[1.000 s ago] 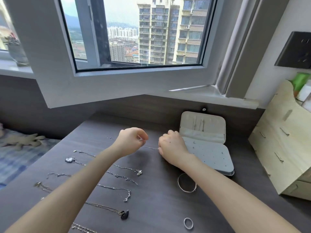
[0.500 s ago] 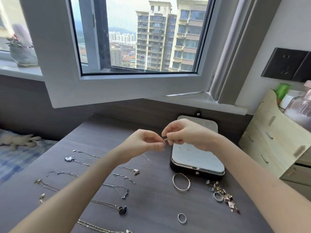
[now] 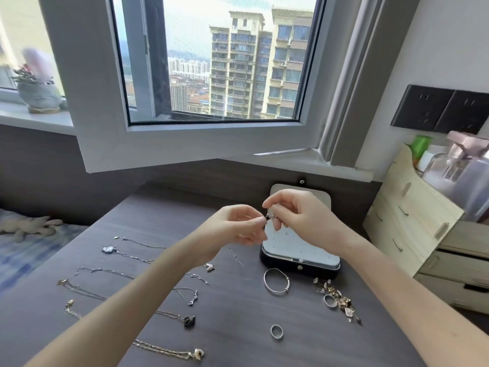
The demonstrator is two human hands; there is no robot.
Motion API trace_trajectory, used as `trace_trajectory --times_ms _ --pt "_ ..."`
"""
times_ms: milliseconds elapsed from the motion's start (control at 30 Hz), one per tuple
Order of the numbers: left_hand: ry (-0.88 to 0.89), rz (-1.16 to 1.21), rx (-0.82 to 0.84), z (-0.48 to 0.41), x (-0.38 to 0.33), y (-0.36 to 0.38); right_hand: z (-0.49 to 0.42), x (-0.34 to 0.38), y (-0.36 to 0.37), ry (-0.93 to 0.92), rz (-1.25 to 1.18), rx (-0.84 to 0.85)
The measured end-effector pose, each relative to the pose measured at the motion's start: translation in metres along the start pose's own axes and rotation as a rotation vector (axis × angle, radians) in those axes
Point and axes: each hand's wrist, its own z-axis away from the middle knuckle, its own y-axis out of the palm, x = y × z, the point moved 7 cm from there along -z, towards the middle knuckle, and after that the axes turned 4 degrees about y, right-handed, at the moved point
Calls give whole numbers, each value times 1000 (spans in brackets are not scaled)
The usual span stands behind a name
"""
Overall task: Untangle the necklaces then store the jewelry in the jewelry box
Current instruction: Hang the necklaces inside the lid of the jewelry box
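Silver, the necklace [image 3: 270,215] has come up from beside the jewelry box [image 3: 317,270] to just above it, its end pinched by my left hand [image 3: 235,226] and right hand [image 3: 299,213], so storing looks close.

Table [image 3: 238,313]: dark wood grain.
Left side: necklaces [image 3: 108,249], laid out in separate rows.
Far side: jewelry box [image 3: 301,251], lid up.
Just in front: bangle [image 3: 276,282], ring [image 3: 276,331], small jewelry heap [image 3: 340,301].

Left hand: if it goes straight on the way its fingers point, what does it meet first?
Probably the silver piece pinched by the right hand, just beyond the left hand; depth is unclear.
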Motion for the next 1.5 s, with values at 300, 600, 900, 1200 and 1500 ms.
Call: trace_trajectory --times_ms 300,600,900,1200,1500 --pt "75 99 -68 -5 -21 19 23 44 -16 -427 462 -287" --pt "176 242 -190 -7 -47 25 27 62 -37 -366 481 -316" --pt "205 -20 -286 0 -61 24 36 53 -53 -191 160 -293" --pt "133 41 -158 5 -66 43 52 53 -57 -186 130 -246" --pt "136 23 -111 10 -71 54 69 51 -57 -77 23 -98"
